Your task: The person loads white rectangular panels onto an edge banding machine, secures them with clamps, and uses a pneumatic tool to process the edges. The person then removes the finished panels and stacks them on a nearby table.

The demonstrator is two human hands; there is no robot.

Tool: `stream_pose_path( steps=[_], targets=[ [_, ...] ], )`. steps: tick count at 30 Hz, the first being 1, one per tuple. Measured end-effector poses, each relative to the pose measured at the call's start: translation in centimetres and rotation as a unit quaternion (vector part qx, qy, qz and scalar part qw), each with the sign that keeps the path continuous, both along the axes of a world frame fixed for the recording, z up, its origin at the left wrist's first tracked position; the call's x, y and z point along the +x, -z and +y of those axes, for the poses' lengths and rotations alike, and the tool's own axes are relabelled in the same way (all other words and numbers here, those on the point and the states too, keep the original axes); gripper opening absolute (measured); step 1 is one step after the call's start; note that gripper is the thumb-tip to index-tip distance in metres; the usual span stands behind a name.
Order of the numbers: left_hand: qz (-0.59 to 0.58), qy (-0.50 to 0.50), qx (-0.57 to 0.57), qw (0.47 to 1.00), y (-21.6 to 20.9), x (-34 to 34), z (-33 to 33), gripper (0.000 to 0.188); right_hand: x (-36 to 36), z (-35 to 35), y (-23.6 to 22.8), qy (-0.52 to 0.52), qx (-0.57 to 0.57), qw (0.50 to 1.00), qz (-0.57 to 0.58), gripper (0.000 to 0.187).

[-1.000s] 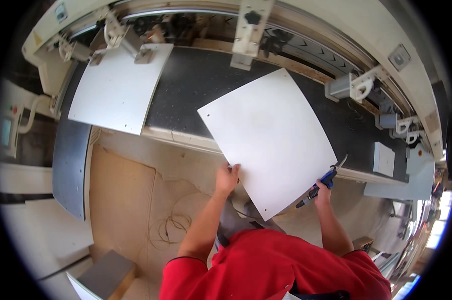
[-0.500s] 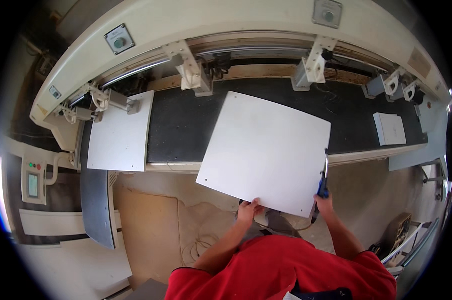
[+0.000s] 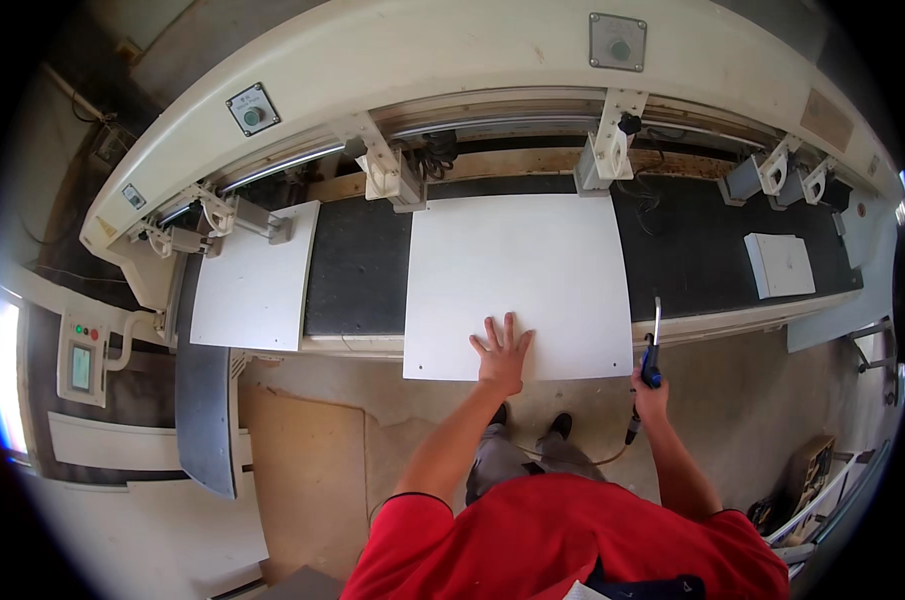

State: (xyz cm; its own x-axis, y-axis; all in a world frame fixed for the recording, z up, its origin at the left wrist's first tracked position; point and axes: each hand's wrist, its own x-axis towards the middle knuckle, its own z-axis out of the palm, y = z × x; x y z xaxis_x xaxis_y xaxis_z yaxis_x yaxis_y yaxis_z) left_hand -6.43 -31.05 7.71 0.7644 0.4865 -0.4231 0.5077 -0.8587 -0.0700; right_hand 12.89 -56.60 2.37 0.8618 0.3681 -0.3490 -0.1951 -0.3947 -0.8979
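The left hand [image 3: 502, 362] lies spread open at the near edge of the white panel [image 3: 517, 265] — most of it stretching ahead over the black bed [image 3: 687, 265] — and the right hand [image 3: 651, 402], beside the panel's corner, is wrapped around a blue-and-black air gun [image 3: 651, 374].

Left hand [image 3: 502, 362] spread flat on white board [image 3: 517, 265], board overhanging front of black bench [image 3: 357, 270]; right hand [image 3: 652, 402] gripping air gun [image 3: 651, 373], nozzle up.
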Motion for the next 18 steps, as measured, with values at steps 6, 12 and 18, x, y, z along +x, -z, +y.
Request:
stream_pose_path(
  steps=[6, 12, 18],
  targets=[
    [0.027, -0.017, -0.036, 0.999, -0.7, 1.8, 2.4, 0.102, 2.0, 3.9, -11.6, -0.145, -0.08, 0.982, 0.091, 0.037],
    [0.031, -0.009, -0.04, 0.999, -0.5, 1.7, 2.7, 0.103, 5.0, 7.4, -17.6, -0.25, -0.226, 0.937, 0.093, 0.032],
    [0.032, -0.008, -0.027, 0.999, 0.1, 2.5, 4.6, 0.106, 2.2, 10.3, -20.4, -0.278, -0.14, 0.946, 0.087, 0.035]
  ],
)
